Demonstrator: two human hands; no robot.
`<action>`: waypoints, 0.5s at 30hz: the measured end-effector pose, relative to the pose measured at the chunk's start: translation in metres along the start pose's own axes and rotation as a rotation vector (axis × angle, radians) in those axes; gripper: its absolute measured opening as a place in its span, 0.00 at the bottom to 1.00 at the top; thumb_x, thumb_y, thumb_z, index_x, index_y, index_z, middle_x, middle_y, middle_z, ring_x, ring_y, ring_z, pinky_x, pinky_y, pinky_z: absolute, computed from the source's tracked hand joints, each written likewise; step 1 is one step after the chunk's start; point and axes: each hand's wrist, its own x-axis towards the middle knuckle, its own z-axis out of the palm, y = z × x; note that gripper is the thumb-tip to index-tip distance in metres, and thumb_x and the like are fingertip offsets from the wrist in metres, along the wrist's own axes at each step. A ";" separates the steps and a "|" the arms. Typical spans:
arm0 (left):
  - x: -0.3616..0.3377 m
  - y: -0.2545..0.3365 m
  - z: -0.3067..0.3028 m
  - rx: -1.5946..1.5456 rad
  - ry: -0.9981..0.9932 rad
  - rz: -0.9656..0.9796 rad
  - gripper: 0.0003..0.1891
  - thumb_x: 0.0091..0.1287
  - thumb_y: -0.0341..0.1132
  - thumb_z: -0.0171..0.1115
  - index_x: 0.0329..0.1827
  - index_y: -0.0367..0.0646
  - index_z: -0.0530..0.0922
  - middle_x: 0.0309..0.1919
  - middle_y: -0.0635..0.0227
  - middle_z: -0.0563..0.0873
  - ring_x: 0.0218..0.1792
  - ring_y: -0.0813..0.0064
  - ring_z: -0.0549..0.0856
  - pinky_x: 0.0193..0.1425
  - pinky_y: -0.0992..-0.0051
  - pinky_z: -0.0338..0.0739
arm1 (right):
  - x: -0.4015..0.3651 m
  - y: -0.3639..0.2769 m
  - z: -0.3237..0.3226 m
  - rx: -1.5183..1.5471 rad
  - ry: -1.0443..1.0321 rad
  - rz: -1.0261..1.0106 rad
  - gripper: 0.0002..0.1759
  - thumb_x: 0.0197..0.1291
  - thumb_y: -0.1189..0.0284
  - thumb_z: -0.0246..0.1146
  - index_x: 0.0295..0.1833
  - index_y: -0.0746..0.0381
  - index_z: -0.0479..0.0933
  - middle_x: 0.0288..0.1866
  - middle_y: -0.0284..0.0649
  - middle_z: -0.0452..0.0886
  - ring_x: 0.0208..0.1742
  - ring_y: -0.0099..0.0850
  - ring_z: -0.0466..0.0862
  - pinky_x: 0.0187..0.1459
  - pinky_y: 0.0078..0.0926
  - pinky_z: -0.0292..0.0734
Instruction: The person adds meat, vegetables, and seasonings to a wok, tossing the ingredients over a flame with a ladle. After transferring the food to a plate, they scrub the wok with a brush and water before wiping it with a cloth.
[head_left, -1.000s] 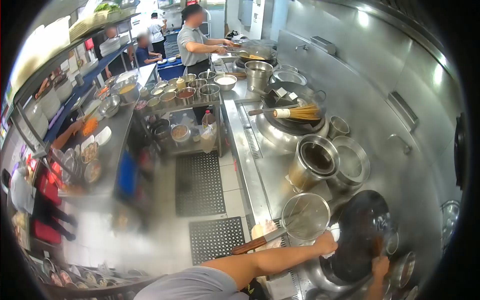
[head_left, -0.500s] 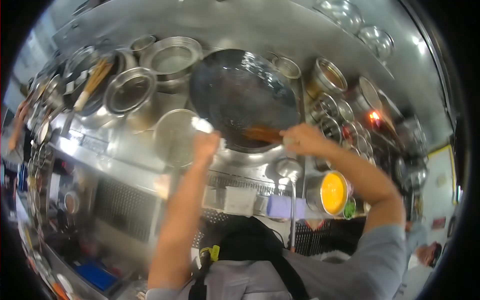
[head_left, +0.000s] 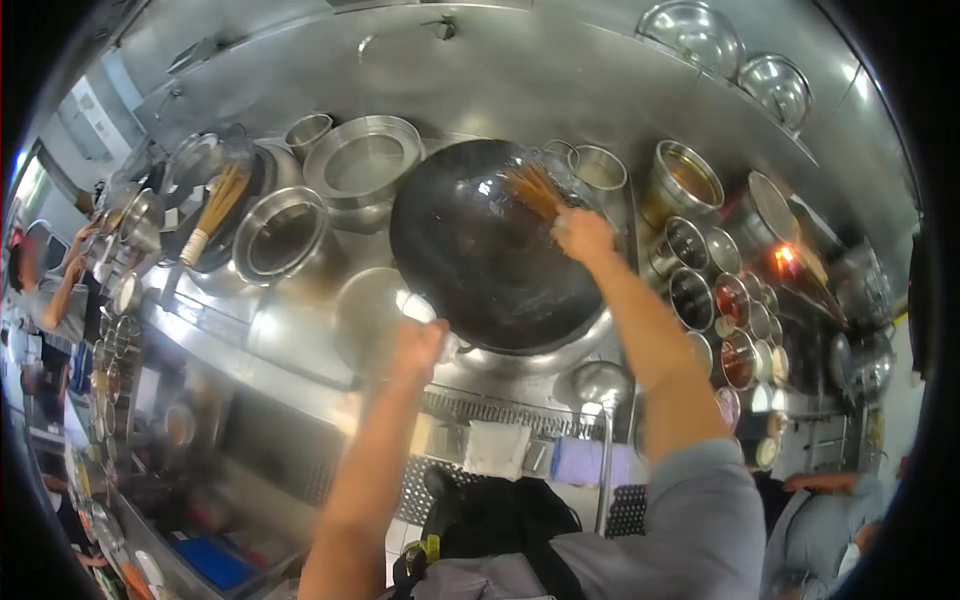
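A large dark wok [head_left: 480, 240] sits on the range in front of me, its inside wet and shiny. My right hand [head_left: 585, 235] is closed around a bamboo wok brush [head_left: 535, 190], whose bristles touch the wok's far right inner wall. At the wok's near left rim, my left hand [head_left: 418, 345] is closed, with a white cloth-like patch [head_left: 415, 305] at its fingers. Beside that hand lies a round, pale strainer or pan [head_left: 365, 315], blurred. A steel ladle [head_left: 600, 385] rests in front of the wok, its handle pointing toward me.
Left of the wok stand a steel pot [head_left: 280, 235], a wide basin [head_left: 362, 165] and another bamboo brush [head_left: 215, 210]. On the right are a tall pot [head_left: 685, 180], several seasoning tins [head_left: 738, 358] and a flame [head_left: 785, 255]. Folded cloths [head_left: 497, 448] lie along the front edge. Other people stand at both sides.
My right hand has swept the brush from the wok's near side to its far right wall. The view has shifted, so the range appears lower; my left hand stays by the rim.
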 end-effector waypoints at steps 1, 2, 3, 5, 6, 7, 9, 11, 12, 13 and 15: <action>0.001 -0.002 0.000 -0.013 0.017 0.045 0.22 0.55 0.31 0.63 0.49 0.21 0.75 0.40 0.50 0.83 0.38 0.62 0.82 0.42 0.63 0.77 | 0.008 -0.019 0.020 0.207 0.048 0.019 0.27 0.52 0.55 0.69 0.59 0.48 0.80 0.51 0.46 0.84 0.51 0.47 0.84 0.53 0.45 0.80; 0.005 -0.011 -0.001 -0.027 0.033 0.086 0.22 0.54 0.31 0.63 0.49 0.21 0.75 0.41 0.50 0.83 0.39 0.62 0.82 0.42 0.63 0.77 | 0.024 -0.036 0.055 0.407 0.035 -0.033 0.32 0.49 0.52 0.71 0.63 0.44 0.78 0.54 0.43 0.84 0.54 0.47 0.84 0.57 0.44 0.78; 0.011 -0.021 -0.002 -0.043 0.047 0.131 0.23 0.54 0.31 0.63 0.49 0.21 0.75 0.41 0.50 0.83 0.39 0.62 0.82 0.42 0.63 0.77 | 0.011 -0.073 0.053 0.527 0.015 0.002 0.32 0.49 0.51 0.71 0.62 0.45 0.79 0.56 0.45 0.83 0.57 0.48 0.82 0.59 0.45 0.76; 0.021 -0.034 -0.002 -0.041 0.042 0.120 0.22 0.54 0.30 0.63 0.49 0.22 0.75 0.41 0.51 0.83 0.39 0.62 0.83 0.44 0.63 0.77 | -0.027 -0.113 0.043 0.572 -0.042 -0.024 0.32 0.51 0.53 0.70 0.63 0.48 0.77 0.58 0.47 0.81 0.59 0.49 0.80 0.59 0.43 0.76; 0.016 -0.029 -0.003 -0.044 0.012 0.094 0.22 0.54 0.30 0.63 0.49 0.22 0.76 0.41 0.51 0.83 0.39 0.62 0.83 0.44 0.63 0.77 | -0.054 -0.120 0.023 0.475 -0.086 -0.100 0.32 0.52 0.53 0.69 0.64 0.48 0.76 0.57 0.47 0.81 0.57 0.49 0.81 0.58 0.43 0.77; 0.013 -0.022 -0.006 -0.050 -0.014 0.075 0.21 0.54 0.30 0.63 0.49 0.22 0.76 0.41 0.52 0.83 0.40 0.63 0.83 0.44 0.63 0.77 | -0.080 -0.122 0.005 0.443 -0.188 -0.133 0.32 0.53 0.53 0.68 0.65 0.48 0.76 0.56 0.46 0.82 0.56 0.49 0.81 0.56 0.44 0.77; 0.033 -0.048 -0.007 -0.044 0.048 0.244 0.19 0.54 0.32 0.63 0.46 0.25 0.79 0.40 0.55 0.84 0.40 0.64 0.82 0.44 0.64 0.77 | -0.125 -0.104 -0.026 0.255 -0.187 -0.233 0.30 0.55 0.52 0.66 0.64 0.48 0.77 0.55 0.44 0.83 0.54 0.47 0.82 0.55 0.42 0.78; -0.008 -0.012 -0.011 0.019 0.049 0.099 0.19 0.54 0.33 0.64 0.43 0.25 0.79 0.39 0.55 0.84 0.38 0.65 0.82 0.44 0.65 0.76 | -0.162 -0.080 -0.060 0.323 -0.086 -0.212 0.27 0.57 0.54 0.65 0.61 0.53 0.79 0.55 0.42 0.83 0.55 0.45 0.82 0.56 0.39 0.77; -0.007 -0.013 -0.010 0.013 0.071 0.134 0.19 0.54 0.33 0.64 0.43 0.24 0.79 0.38 0.55 0.84 0.37 0.65 0.81 0.43 0.64 0.76 | -0.182 -0.067 -0.072 0.389 0.071 -0.253 0.26 0.59 0.56 0.65 0.60 0.56 0.79 0.56 0.44 0.83 0.57 0.45 0.81 0.57 0.39 0.76; -0.005 -0.026 -0.009 0.011 0.092 0.153 0.19 0.53 0.34 0.64 0.42 0.24 0.79 0.37 0.54 0.84 0.37 0.66 0.81 0.42 0.64 0.76 | -0.202 -0.056 -0.081 0.422 0.166 -0.209 0.26 0.59 0.58 0.65 0.60 0.58 0.78 0.57 0.46 0.82 0.58 0.46 0.81 0.57 0.38 0.76; -0.003 -0.030 -0.015 0.017 0.118 0.206 0.19 0.53 0.34 0.64 0.40 0.24 0.79 0.36 0.55 0.84 0.36 0.66 0.81 0.41 0.64 0.76 | -0.228 -0.025 -0.071 0.509 0.377 -0.186 0.27 0.57 0.62 0.67 0.61 0.62 0.77 0.57 0.50 0.81 0.58 0.47 0.81 0.59 0.38 0.75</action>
